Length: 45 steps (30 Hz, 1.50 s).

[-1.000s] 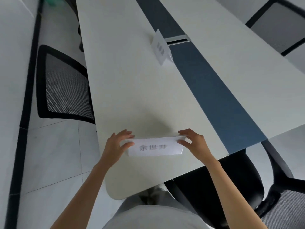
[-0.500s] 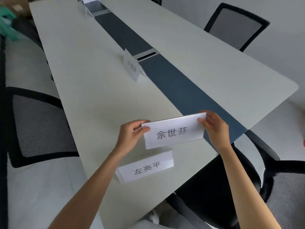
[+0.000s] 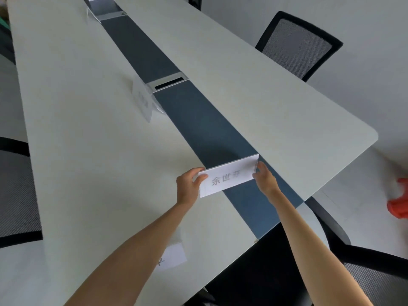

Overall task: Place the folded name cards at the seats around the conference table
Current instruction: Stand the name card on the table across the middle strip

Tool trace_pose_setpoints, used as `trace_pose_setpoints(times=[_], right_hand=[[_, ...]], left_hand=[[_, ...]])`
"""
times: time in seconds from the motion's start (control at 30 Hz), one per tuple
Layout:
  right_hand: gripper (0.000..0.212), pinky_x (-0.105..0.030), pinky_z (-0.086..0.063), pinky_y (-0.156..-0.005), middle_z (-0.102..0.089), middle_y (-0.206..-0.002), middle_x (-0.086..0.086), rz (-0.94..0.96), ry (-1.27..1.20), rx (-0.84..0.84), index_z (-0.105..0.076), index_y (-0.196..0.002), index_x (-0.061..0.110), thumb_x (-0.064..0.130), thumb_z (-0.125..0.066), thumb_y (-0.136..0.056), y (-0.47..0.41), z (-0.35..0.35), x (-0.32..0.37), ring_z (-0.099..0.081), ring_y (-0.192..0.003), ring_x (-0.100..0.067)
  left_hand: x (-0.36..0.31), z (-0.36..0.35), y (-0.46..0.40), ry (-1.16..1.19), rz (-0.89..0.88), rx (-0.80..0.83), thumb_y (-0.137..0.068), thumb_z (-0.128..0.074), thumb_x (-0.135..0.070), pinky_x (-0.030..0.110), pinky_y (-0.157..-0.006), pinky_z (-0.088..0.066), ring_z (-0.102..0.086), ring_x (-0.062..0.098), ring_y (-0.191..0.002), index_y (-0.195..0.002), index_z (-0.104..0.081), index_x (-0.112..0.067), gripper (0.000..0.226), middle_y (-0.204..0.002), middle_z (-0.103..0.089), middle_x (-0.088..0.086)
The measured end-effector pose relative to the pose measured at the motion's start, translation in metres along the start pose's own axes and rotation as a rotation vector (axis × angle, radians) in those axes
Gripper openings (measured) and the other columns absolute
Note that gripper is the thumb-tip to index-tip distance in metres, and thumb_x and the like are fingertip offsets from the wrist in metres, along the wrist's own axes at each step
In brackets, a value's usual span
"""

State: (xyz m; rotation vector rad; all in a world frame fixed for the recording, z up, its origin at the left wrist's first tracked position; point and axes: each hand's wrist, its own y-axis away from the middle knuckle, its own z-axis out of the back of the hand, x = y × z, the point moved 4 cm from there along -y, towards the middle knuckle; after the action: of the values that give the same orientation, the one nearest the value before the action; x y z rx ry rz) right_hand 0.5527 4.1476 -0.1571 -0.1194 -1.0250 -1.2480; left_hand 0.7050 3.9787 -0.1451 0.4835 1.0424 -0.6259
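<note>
- The white folded name card [image 3: 229,176] has grey writing and sits mid-frame, over the table's blue stripe [image 3: 198,127].
- The left hand [image 3: 188,187] and right hand [image 3: 265,178] pinch its two ends.

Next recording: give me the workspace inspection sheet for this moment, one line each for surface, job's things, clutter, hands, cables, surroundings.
Surface: long pale conference table with a dark blue centre strip and a metal cable port set in it.
Job's things: held name card over the strip near the table's end; a second card lies near the front edge, partly hidden by the left forearm; a third card stands beside the port.
Clutter: nothing seen on the table.
Hands: left hand and right hand each pinch one end of the held card.
Cables: nothing seen.
Surroundings: mesh-backed chair at the far side; orange object on the floor at right, not identifiable.
</note>
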Motion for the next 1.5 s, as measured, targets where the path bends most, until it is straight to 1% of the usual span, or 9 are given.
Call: trace_pose_setpoints(times=[0.33, 0.47, 0.57, 0.63, 0.8, 0.9, 1.07, 1.2, 1.5], right_hand=[[0.059, -0.029, -0.037, -0.092, -0.047, -0.139, -0.004, 0.06, -0.14, 0.008, -0.03, -0.139, 0.028, 0.0, -0.026, -0.088, -0.028, -0.006, -0.011, -0.044, -0.126, -0.025], [0.063, -0.028, -0.035, -0.097, -0.038, -0.147, 0.0, 0.019, -0.149, 0.038, -0.025, -0.143, 0.028, -0.002, -0.027, -0.087, -0.035, -0.006, -0.028, -0.036, -0.135, -0.02], [0.064, -0.026, -0.032, -0.102, -0.038, -0.147, 0.002, 0.011, -0.164, 0.058, -0.025, -0.143, 0.026, -0.004, -0.026, -0.087, -0.041, -0.008, -0.038, -0.035, -0.136, -0.019], [0.065, -0.03, -0.031, -0.109, -0.042, -0.145, 0.002, 0.03, -0.169, 0.073, -0.03, -0.141, 0.028, -0.005, -0.026, -0.085, -0.046, -0.011, -0.039, -0.037, -0.135, -0.019], [0.065, -0.032, -0.033, -0.105, -0.043, -0.144, 0.004, 0.075, -0.179, 0.068, -0.036, -0.137, 0.03, -0.007, -0.026, -0.085, -0.065, -0.014, -0.022, -0.038, -0.134, -0.022], [0.065, -0.033, -0.034, -0.105, -0.046, -0.141, 0.004, 0.093, -0.161, 0.082, -0.037, -0.136, 0.031, -0.006, -0.027, -0.084, -0.09, -0.017, -0.007, -0.04, -0.133, -0.021], [0.069, -0.035, -0.034, -0.109, -0.052, -0.133, 0.004, 0.158, -0.18, 0.075, -0.042, -0.133, 0.027, -0.01, -0.026, -0.078, -0.145, -0.027, 0.034, -0.045, -0.127, -0.019], [0.07, -0.036, -0.038, -0.106, -0.053, -0.135, 0.003, 0.155, -0.152, 0.107, -0.043, -0.132, 0.033, -0.004, -0.026, -0.075, -0.192, -0.042, 0.061, -0.048, -0.124, -0.021], [0.071, -0.038, -0.03, -0.113, -0.043, -0.145, -0.002, 0.158, -0.154, 0.156, -0.035, -0.139, 0.028, -0.005, -0.027, -0.077, -0.266, -0.07, 0.112, -0.04, -0.133, -0.021]], left_hand=[[0.022, -0.011, -0.028, -0.038, 0.074, 0.02, -0.083, -0.061, -0.02, -0.004, -0.066, -0.04, -0.06, 0.027, -0.106, -0.112, -0.061, -0.002, 0.034, -0.121, -0.063, 0.015], [0.033, -0.004, -0.032, 0.118, 0.306, 0.049, -0.079, -0.066, -0.016, 0.025, -0.094, -0.041, -0.049, 0.025, -0.124, -0.129, -0.047, -0.006, 0.054, -0.135, -0.051, 0.011], [0.038, 0.0, -0.016, 0.311, 0.462, 0.087, -0.07, -0.059, -0.013, 0.026, -0.079, -0.043, -0.056, 0.023, -0.098, -0.099, -0.063, -0.015, 0.029, -0.105, -0.062, 0.009], [0.031, -0.007, -0.004, 0.328, 0.463, 0.215, -0.067, -0.047, -0.017, 0.024, -0.075, -0.041, -0.056, 0.016, -0.089, -0.089, -0.062, -0.026, 0.028, -0.1, -0.063, 0.001], [0.021, -0.022, -0.014, 0.409, 0.44, 0.275, -0.082, -0.04, 0.0, 0.024, -0.086, -0.041, -0.056, 0.012, -0.096, -0.112, -0.053, -0.025, 0.041, -0.115, -0.06, 0.0], [0.021, -0.021, -0.037, 0.376, 0.413, 0.281, -0.077, -0.044, -0.012, 0.026, -0.093, -0.042, -0.054, 0.015, -0.111, -0.114, -0.048, -0.032, 0.043, -0.122, -0.057, -0.002], [0.024, -0.015, -0.095, 0.37, 0.381, 0.236, -0.087, -0.042, -0.008, 0.029, -0.096, -0.045, -0.053, 0.016, -0.116, -0.118, -0.046, -0.031, 0.039, -0.126, -0.056, -0.003], [0.033, -0.009, -0.14, 0.447, 0.439, 0.09, -0.072, -0.051, -0.019, 0.031, -0.096, -0.046, -0.053, 0.019, -0.118, -0.123, -0.044, -0.019, 0.051, -0.132, -0.055, 0.004], [0.042, 0.0, -0.215, 0.401, 0.372, 0.092, -0.09, -0.045, -0.015, 0.031, -0.1, -0.031, -0.036, 0.015, -0.13, -0.139, -0.023, -0.038, 0.058, -0.147, -0.036, -0.004]])
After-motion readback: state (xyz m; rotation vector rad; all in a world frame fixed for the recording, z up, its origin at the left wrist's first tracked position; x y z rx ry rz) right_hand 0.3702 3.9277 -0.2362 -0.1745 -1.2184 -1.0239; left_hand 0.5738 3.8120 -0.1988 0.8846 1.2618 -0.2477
